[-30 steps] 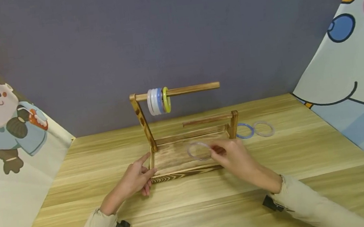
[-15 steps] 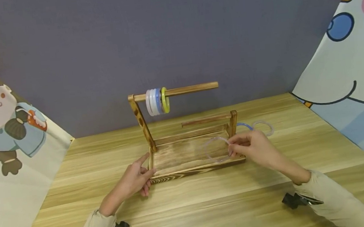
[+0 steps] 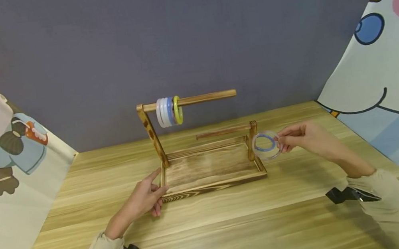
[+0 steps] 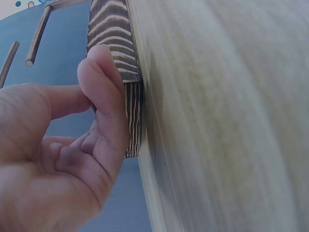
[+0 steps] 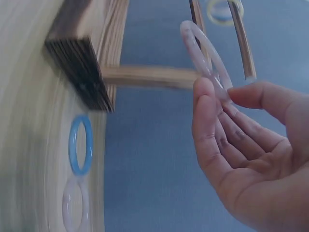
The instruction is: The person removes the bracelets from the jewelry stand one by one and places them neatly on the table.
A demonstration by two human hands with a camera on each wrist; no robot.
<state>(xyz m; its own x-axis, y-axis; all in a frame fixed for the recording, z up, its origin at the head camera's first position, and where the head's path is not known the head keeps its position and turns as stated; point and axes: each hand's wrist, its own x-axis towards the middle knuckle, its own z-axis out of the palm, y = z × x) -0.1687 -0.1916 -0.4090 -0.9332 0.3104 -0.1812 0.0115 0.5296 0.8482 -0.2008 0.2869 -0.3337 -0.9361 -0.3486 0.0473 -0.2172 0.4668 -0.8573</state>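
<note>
A wooden rack [image 3: 211, 167] with a tray base stands mid-table. Its tall left post carries a long rod [image 3: 211, 97] with several bangles [image 3: 167, 111], white, blue and yellow-green. My right hand [image 3: 281, 140] pinches a clear bangle [image 3: 268, 158] upright between thumb and fingers, just right of the short post [image 3: 253, 139] and off the table. In the right wrist view the clear bangle [image 5: 203, 53] is held beyond the short rod [image 5: 149, 76]. My left hand [image 3: 155, 193] holds the tray's front-left corner [image 4: 130, 96], thumb [image 4: 104, 77] pressed on its end.
A blue bangle [image 5: 79, 145] and a pale bangle [image 5: 72, 210] lie flat on the table right of the rack. Cartoon-print cloths [image 3: 4, 159] hang at both table sides, and a grey wall stands behind.
My right hand has carried the clear bangle from over the tray to the right, past the short post, and lifted it a little. The left hand has stayed on the corner.
</note>
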